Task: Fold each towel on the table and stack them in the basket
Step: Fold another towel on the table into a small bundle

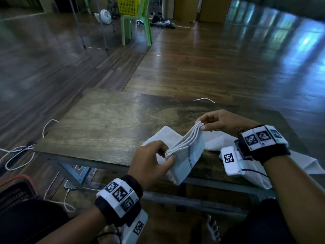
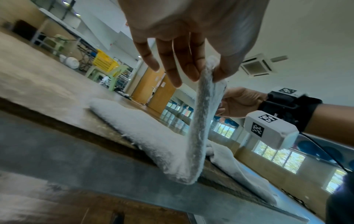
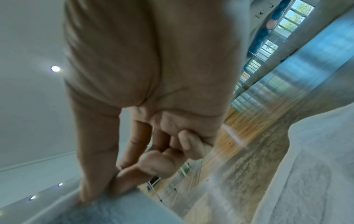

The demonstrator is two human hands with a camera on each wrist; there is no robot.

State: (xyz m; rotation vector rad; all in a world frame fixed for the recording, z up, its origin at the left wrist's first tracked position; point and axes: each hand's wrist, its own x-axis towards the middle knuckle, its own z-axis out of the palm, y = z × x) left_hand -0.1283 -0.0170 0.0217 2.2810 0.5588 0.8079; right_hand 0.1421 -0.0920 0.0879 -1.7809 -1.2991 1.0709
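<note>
A white towel [image 1: 186,155], folded into several layers, hangs upright over the table's front edge between my hands. My left hand [image 1: 168,154] pinches its near top corner with thumb and fingers. Its far top corner is pinched by my right hand [image 1: 201,125]. In the left wrist view my left hand [image 2: 208,72] grips the towel's edge [image 2: 206,106], with the right hand [image 2: 237,103] behind it. The right wrist view shows my right hand [image 3: 114,181] pinching the towel [image 3: 118,209]. A dark basket with an orange rim [image 1: 15,189] sits on the floor at my lower left.
Another white towel [image 1: 163,136] lies flat on the wooden table [image 1: 105,120] behind the held one, and more white cloth [image 1: 302,162] drapes over the right front edge. White cables [image 1: 17,155] trail on the floor at left. A yellow basket [image 1: 128,5] rests on a green chair far back.
</note>
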